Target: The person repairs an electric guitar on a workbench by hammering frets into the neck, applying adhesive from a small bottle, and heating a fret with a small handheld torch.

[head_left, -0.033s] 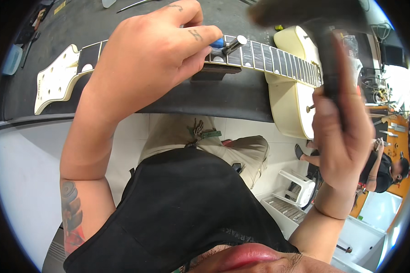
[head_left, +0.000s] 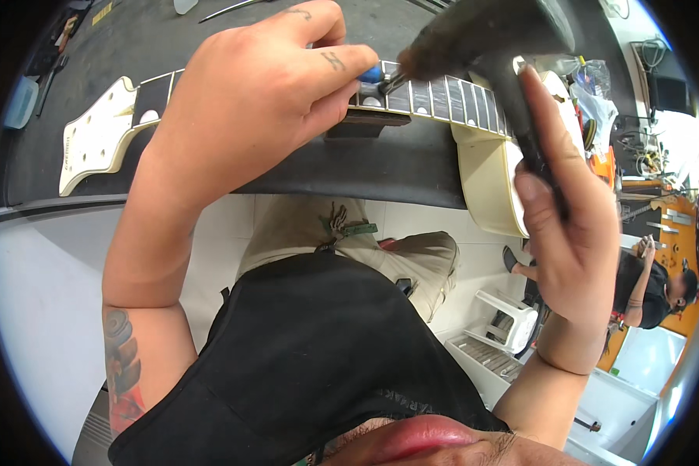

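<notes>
At far left you have the headstock (head_left: 101, 128) of a cream guitar (head_left: 489, 182), which lies face up along the dark bench (head_left: 334, 167). Your left hand (head_left: 264, 85) is over the neck, fingers curled and pinching a punch-like tool with a blue grip (head_left: 371, 74) and metal shank; the foot stands by the inlaid fretboard (head_left: 436, 93). The shank should be hard and perhaps slick, so hold it low on the blue part. Beneath, a dark neck rest (head_left: 365, 124) backs the neck, which looks stiff, though its finish and inlays could chip. Next comes the hammer (head_left: 485, 35), its head overlapping the shank's top; contact you cannot tell. It is likely head-heavy. Your right hand (head_left: 571, 225) is wrapped around its handle, index finger laid along it, a good place for control. Beyond sits a clear plastic bag (head_left: 596, 105).
</notes>
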`<state>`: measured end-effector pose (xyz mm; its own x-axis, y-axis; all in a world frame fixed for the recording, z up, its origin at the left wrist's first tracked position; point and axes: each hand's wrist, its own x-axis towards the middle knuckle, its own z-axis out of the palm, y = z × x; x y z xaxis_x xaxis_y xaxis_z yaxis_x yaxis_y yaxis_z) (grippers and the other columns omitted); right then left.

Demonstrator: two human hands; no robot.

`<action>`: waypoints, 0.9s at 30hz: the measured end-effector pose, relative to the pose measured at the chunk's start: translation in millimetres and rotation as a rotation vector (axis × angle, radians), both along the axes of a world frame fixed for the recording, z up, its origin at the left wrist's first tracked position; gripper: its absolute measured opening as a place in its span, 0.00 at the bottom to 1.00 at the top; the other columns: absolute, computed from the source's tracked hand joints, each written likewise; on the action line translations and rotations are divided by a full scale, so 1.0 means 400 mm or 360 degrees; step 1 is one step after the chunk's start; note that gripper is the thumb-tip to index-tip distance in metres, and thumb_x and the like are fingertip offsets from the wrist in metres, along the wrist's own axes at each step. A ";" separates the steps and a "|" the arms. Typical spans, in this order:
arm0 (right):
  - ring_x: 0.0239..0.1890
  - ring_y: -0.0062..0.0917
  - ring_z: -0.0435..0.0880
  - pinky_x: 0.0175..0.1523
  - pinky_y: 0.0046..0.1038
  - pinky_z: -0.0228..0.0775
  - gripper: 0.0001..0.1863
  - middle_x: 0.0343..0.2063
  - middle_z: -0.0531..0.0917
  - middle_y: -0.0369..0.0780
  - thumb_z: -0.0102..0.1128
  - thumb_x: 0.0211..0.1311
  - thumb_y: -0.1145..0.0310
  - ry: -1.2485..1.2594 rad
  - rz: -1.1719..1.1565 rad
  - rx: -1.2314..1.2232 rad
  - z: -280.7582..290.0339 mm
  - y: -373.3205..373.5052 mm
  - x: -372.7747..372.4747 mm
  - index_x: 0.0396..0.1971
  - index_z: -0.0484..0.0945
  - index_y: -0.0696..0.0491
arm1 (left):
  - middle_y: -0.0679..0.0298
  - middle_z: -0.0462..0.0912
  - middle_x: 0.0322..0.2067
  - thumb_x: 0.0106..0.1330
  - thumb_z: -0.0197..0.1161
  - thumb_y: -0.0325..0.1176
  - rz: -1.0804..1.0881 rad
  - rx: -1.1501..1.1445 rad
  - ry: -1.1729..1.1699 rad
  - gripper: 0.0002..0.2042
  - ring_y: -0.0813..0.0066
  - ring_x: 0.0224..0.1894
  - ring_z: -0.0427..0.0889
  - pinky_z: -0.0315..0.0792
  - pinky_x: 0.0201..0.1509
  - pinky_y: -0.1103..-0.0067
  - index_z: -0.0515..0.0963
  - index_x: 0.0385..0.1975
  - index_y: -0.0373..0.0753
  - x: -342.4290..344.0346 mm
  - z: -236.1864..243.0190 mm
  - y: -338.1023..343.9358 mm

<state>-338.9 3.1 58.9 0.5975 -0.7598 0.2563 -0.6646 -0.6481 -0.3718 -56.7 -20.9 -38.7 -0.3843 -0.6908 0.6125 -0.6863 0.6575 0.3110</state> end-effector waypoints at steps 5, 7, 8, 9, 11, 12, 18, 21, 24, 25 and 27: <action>0.65 0.24 0.72 0.69 0.26 0.57 0.30 0.71 0.72 0.47 0.52 0.73 0.78 -0.0172 -0.0366 0.0260 0.004 0.035 0.044 0.73 0.63 0.66 | 0.62 0.80 0.32 0.59 0.70 0.27 0.0065 -0.0078 -0.0014 0.10 0.64 0.26 0.83 0.77 0.30 0.71 0.85 0.41 0.40 -0.001 0.000 -0.001; 0.72 0.28 0.70 0.74 0.28 0.56 0.30 0.72 0.71 0.47 0.51 0.73 0.79 -0.0112 -0.0305 0.0232 -0.004 0.027 0.042 0.73 0.63 0.66 | 0.62 0.80 0.32 0.60 0.70 0.29 0.0053 -0.0016 -0.0053 0.09 0.63 0.26 0.83 0.78 0.28 0.71 0.85 0.40 0.40 -0.001 0.017 -0.003; 0.72 0.29 0.70 0.75 0.28 0.56 0.30 0.72 0.71 0.48 0.51 0.73 0.79 -0.0080 -0.0202 0.0209 -0.008 0.022 0.040 0.73 0.63 0.67 | 0.62 0.80 0.31 0.60 0.70 0.29 0.0046 0.0012 -0.0059 0.09 0.63 0.26 0.83 0.78 0.28 0.71 0.85 0.40 0.40 0.000 0.018 -0.002; 0.72 0.30 0.70 0.75 0.29 0.56 0.29 0.72 0.71 0.48 0.51 0.73 0.80 -0.0048 -0.0098 0.0188 -0.012 0.017 0.039 0.73 0.63 0.67 | 0.62 0.80 0.31 0.60 0.70 0.29 0.0040 0.0040 -0.0064 0.09 0.63 0.25 0.83 0.78 0.28 0.71 0.85 0.40 0.40 0.000 0.020 -0.001; 0.74 0.32 0.68 0.76 0.30 0.54 0.29 0.72 0.70 0.49 0.51 0.73 0.80 -0.0176 -0.0076 0.0229 -0.018 0.021 0.049 0.72 0.63 0.67 | 0.62 0.80 0.31 0.60 0.70 0.29 0.0032 0.0029 -0.0024 0.09 0.63 0.26 0.84 0.78 0.28 0.71 0.85 0.40 0.40 0.000 0.011 0.000; 0.75 0.33 0.67 0.77 0.30 0.53 0.29 0.72 0.70 0.49 0.51 0.73 0.80 -0.0253 -0.0117 0.0259 -0.018 0.020 0.049 0.72 0.64 0.67 | 0.62 0.80 0.31 0.61 0.70 0.29 0.0030 0.0023 -0.0011 0.09 0.63 0.26 0.84 0.78 0.28 0.71 0.85 0.40 0.40 0.001 0.010 0.000; 0.41 0.13 0.75 0.44 0.16 0.64 0.30 0.64 0.76 0.44 0.53 0.74 0.77 -0.0021 -0.0169 0.0192 0.018 0.016 0.043 0.74 0.63 0.64 | 0.61 0.80 0.31 0.61 0.70 0.29 0.0069 0.0045 -0.0141 0.10 0.62 0.27 0.84 0.78 0.30 0.70 0.85 0.41 0.38 0.002 0.016 0.000; 0.19 0.04 0.65 0.22 0.11 0.51 0.31 0.44 0.83 0.40 0.54 0.74 0.74 -0.0341 -0.0284 0.0070 -0.004 0.016 0.060 0.74 0.63 0.63 | 0.61 0.80 0.32 0.60 0.70 0.28 0.0086 -0.0088 0.0154 0.11 0.62 0.28 0.84 0.78 0.31 0.71 0.85 0.42 0.37 0.000 -0.009 -0.006; 0.15 0.05 0.63 0.20 0.11 0.49 0.30 0.28 0.80 0.34 0.53 0.75 0.73 -0.0342 -0.0251 0.0117 0.011 0.012 0.042 0.74 0.62 0.64 | 0.61 0.80 0.32 0.60 0.70 0.27 0.0190 -0.0197 0.0178 0.11 0.63 0.29 0.84 0.78 0.31 0.71 0.86 0.43 0.37 0.001 -0.013 -0.011; 0.16 0.05 0.64 0.20 0.11 0.50 0.30 0.32 0.82 0.36 0.53 0.75 0.73 -0.0316 -0.0231 0.0119 0.009 0.010 0.038 0.74 0.62 0.65 | 0.61 0.80 0.32 0.60 0.71 0.27 0.0209 -0.0088 0.0048 0.11 0.63 0.28 0.83 0.78 0.31 0.71 0.86 0.43 0.37 0.000 -0.005 -0.003; 0.17 0.05 0.64 0.21 0.11 0.50 0.30 0.35 0.84 0.38 0.54 0.75 0.73 -0.0288 -0.0212 0.0121 0.000 0.008 0.039 0.74 0.63 0.65 | 0.61 0.80 0.33 0.60 0.71 0.27 0.0228 0.0023 -0.0081 0.11 0.63 0.28 0.83 0.78 0.31 0.71 0.86 0.42 0.36 -0.004 0.000 0.004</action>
